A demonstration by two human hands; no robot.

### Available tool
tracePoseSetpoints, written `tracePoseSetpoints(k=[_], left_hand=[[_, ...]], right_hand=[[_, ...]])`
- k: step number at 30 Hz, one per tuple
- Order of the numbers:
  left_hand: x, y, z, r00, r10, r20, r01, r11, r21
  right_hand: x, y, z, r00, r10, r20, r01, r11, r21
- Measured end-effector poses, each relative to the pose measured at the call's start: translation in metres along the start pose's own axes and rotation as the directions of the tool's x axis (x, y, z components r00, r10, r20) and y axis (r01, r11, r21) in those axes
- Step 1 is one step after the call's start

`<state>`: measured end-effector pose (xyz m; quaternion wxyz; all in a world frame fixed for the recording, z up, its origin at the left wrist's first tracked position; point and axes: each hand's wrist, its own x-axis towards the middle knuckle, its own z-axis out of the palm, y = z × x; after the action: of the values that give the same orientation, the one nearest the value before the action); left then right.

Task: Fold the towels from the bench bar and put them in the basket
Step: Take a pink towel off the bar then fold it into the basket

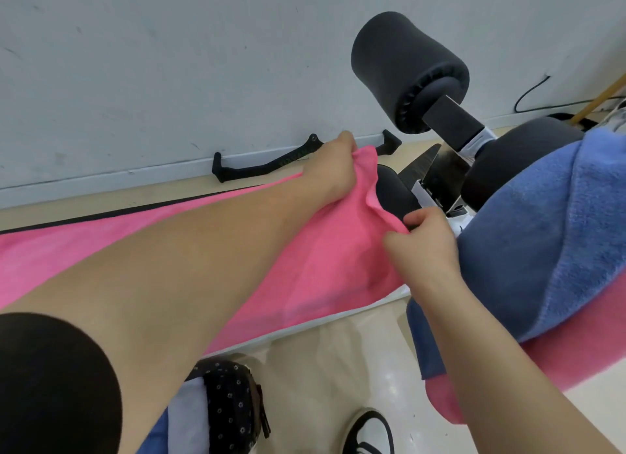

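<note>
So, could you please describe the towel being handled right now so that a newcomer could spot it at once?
Start from the big black foam roller by the wall and look down-left. The pink towel is stretched out there, pinched at its far edge by the left hand and right hand. The blue towel beside it lies untouched.

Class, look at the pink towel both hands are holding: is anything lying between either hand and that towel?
No. The left hand pinches the far corner of the pink towel and the right hand pinches its near corner, so both grips are already on the cloth. The basket is not clearly identifiable, so that path cannot be judged.
</note>
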<state>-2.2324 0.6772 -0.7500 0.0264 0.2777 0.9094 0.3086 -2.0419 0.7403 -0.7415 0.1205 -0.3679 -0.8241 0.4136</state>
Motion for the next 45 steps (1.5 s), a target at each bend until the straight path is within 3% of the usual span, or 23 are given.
tracePoseSetpoints(k=[3,6,9,13,21,24,26,28,30,32,35,39,45], left_hand=[[-0.005,0.0,-0.018,1.0,-0.025,-0.008,0.023,0.986,-0.167],[-0.02,-0.01,-0.048,0.998,-0.063,-0.024,0.053,0.954,-0.295],[-0.048,-0.032,-0.085,0.99,-0.129,-0.054,0.095,0.906,-0.412],[-0.095,-0.077,-0.138,0.935,-0.33,-0.127,0.212,0.812,-0.544],[-0.18,-0.165,-0.227,0.789,-0.557,-0.259,0.32,0.733,-0.6],[-0.211,-0.187,-0.24,0.741,-0.65,-0.17,0.451,0.669,-0.59],[-0.23,-0.198,-0.242,0.689,-0.721,-0.072,0.517,0.558,-0.649],[-0.245,-0.205,-0.24,0.647,-0.762,-0.023,0.536,0.476,-0.697],[-0.255,-0.21,-0.232,0.649,-0.761,-0.003,0.57,0.489,-0.661],[-0.264,-0.213,-0.221,0.69,-0.724,-0.021,0.604,0.591,-0.534],[-0.274,-0.211,-0.203,0.756,-0.646,-0.101,0.589,0.741,-0.323],[-0.284,-0.201,-0.183,0.812,-0.563,-0.151,0.514,0.814,-0.272],[-0.277,-0.181,-0.152,0.86,-0.478,-0.178,0.408,0.854,-0.323]], right_hand=[[-0.01,-0.022,0.004,1.0,-0.018,-0.014,0.02,0.983,0.18],[-0.032,-0.046,0.014,0.993,-0.073,0.088,0.04,0.944,0.327],[-0.06,-0.069,0.032,0.955,-0.192,0.225,0.112,0.939,0.325],[-0.096,-0.096,0.067,0.878,-0.285,0.383,0.156,0.93,0.334],[-0.161,-0.148,0.132,0.719,-0.425,0.551,0.154,0.87,0.469],[-0.174,-0.155,0.146,0.668,-0.415,0.618,0.128,0.882,0.453],[-0.165,-0.15,0.154,0.757,-0.414,0.506,0.265,0.902,0.342],[-0.147,-0.14,0.153,0.823,-0.462,0.331,0.49,0.872,0.0],[-0.131,-0.127,0.15,0.839,-0.458,0.293,0.538,0.778,-0.326],[-0.12,-0.115,0.147,0.868,-0.381,0.317,0.494,0.721,-0.485],[-0.114,-0.101,0.143,0.866,-0.336,0.37,0.488,0.727,-0.483],[-0.115,-0.103,0.129,0.853,-0.269,0.448,0.473,0.762,-0.443],[-0.12,-0.108,0.086,0.914,-0.123,0.386,0.382,0.583,-0.718]])
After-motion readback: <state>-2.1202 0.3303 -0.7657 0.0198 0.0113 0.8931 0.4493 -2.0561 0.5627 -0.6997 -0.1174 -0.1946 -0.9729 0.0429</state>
